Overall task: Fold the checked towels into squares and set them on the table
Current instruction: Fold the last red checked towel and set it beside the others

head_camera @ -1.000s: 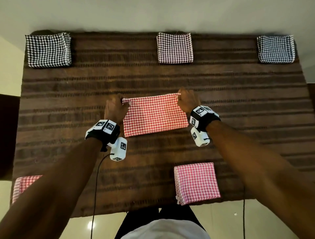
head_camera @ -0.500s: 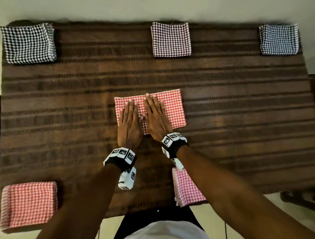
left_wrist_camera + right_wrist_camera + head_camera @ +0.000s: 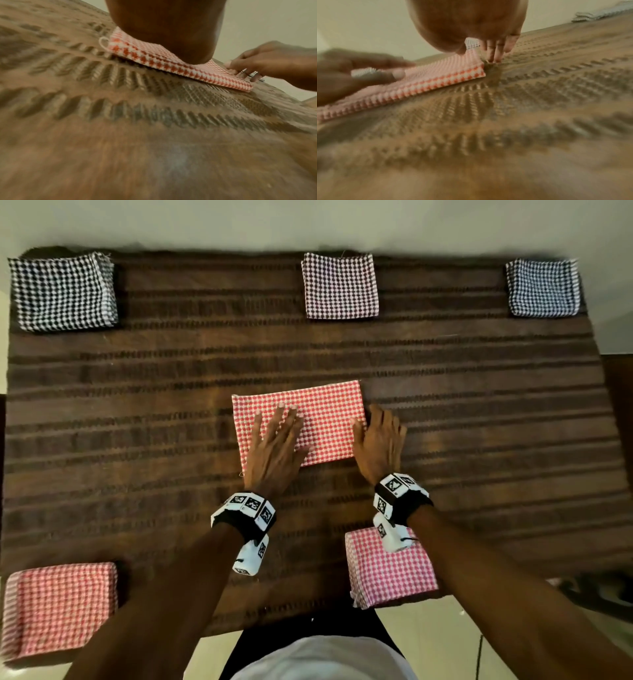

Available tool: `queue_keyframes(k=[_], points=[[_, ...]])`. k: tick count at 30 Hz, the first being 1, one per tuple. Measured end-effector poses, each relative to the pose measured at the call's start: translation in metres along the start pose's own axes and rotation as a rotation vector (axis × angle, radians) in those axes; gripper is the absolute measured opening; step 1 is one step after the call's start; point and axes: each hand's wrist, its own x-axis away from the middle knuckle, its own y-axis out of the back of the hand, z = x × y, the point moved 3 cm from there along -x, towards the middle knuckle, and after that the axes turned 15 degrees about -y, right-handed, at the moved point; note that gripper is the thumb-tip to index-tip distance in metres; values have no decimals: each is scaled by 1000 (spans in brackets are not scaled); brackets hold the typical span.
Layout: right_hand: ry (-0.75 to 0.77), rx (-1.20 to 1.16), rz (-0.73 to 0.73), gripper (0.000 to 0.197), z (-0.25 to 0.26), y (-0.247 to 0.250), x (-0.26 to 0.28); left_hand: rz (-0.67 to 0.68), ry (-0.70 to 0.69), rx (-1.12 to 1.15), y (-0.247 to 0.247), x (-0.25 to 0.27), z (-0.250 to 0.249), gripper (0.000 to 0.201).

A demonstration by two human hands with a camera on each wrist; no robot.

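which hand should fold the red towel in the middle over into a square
Probably the right hand: its fingers are already at the right short edge of the red towel, thumb on top, ready to lift it. The left hand lies flat on the left half, pinning it.

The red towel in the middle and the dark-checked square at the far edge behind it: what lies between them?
Nothing: in the head view only bare striped brown table cover lies between the red towel and the dark-checked square.
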Motion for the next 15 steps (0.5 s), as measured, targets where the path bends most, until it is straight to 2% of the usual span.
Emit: queue_keyframes(k=[2,5,8,12,15], points=[[-119,-74,85,48,5,0,1,49,-21,-26,-4,-2,-3,60],[-302,-202,292,56,7,0,-10,91,-9,-49,-6,-3,-2,61],[-362,-266,434,34,9,10,-20,104,-27,-95,-6,-4,-3,62],[-285,-353,364,17,26,28,-12,95,-33,-88,-2,-6,-5,60],[-149,-361,247,10,56,39,13,-91,8,92,6,-9,1,44]])
